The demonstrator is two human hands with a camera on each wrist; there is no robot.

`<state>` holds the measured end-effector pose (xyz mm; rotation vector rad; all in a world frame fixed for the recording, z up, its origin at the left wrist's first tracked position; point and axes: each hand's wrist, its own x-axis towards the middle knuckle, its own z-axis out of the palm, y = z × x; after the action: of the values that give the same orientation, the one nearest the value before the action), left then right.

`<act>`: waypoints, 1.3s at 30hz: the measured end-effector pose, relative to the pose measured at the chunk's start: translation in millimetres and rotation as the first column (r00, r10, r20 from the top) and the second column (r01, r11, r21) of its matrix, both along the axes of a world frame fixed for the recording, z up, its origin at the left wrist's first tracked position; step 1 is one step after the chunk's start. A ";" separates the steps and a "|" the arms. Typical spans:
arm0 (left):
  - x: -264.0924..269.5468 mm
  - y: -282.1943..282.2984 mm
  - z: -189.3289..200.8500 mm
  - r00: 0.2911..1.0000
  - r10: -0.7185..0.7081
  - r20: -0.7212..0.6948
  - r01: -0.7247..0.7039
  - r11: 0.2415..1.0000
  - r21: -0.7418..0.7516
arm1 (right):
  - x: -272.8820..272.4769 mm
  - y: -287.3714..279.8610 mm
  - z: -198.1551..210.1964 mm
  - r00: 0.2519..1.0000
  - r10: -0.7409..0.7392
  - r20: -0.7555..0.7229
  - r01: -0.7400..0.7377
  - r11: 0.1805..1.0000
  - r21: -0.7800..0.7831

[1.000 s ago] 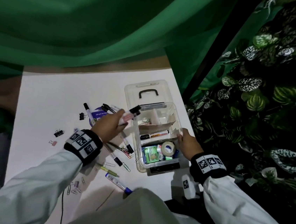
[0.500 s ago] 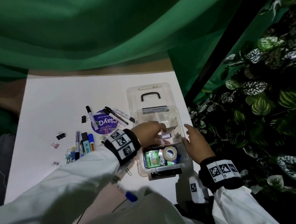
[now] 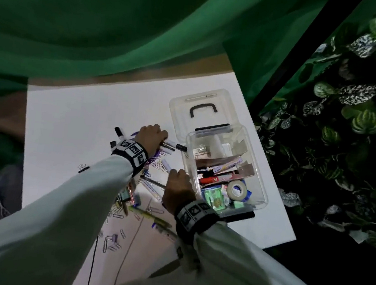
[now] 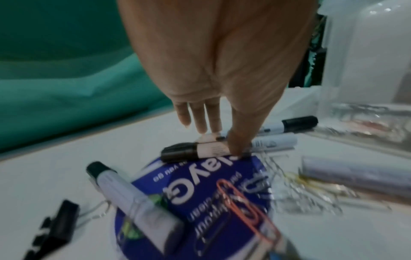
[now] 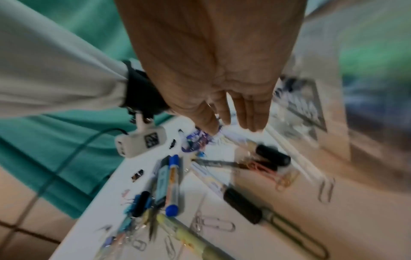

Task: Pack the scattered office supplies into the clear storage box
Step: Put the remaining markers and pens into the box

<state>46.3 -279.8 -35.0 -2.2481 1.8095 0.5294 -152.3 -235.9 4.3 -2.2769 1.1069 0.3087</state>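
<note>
The clear storage box (image 3: 261, 173) stands open at the table's right, its lid (image 3: 200, 102) flipped back. Inside lie a tape roll (image 3: 236, 189), small green boxes (image 3: 213, 198) and a red marker (image 3: 210, 180). My left hand (image 3: 153, 136) is down on two black-capped markers (image 3: 172, 146) left of the box. In the left wrist view the thumb and fingertips of that left hand (image 4: 219, 139) pinch the markers (image 4: 200, 149). My right hand (image 3: 177, 183) hovers beside the box's left wall. In the right wrist view the right hand (image 5: 231, 128) has straight fingers and holds nothing.
A round blue sticker (image 4: 200, 184) lies under a third marker (image 4: 124, 190), with a black binder clip (image 4: 60, 221) beside it. Pens, among them a blue one (image 5: 172, 183) and a yellow-green one (image 5: 182, 232), and several paper clips (image 5: 218, 225) are scattered near the front edge. Foliage borders the right.
My left hand has left the box and gone left onto the markers. My right hand has crossed from the box's right edge to its left side, above the pens.
</note>
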 end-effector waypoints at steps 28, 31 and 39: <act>-2.4 76.3 32.2 0.663 0.499 -0.558 -0.626 0.778 -0.048 | 20.8 3.3 -35.8 0.976 0.159 -0.151 -0.150 0.987 0.064; -17.0 91.2 56.4 0.584 0.526 -0.618 -0.693 0.719 -0.043 | 20.5 3.2 -5.7 0.994 0.100 -0.046 -0.098 0.994 0.053; -47.9 95.0 123.1 0.618 0.433 -0.657 -0.658 0.741 -0.131 | -40.1 -69.3 136.0 0.980 0.157 0.124 -0.195 0.893 0.405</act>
<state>-1.6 -184.7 88.1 -3.2228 1.4414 1.2233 -192.4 -305.2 140.3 -1.9849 0.7070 0.4644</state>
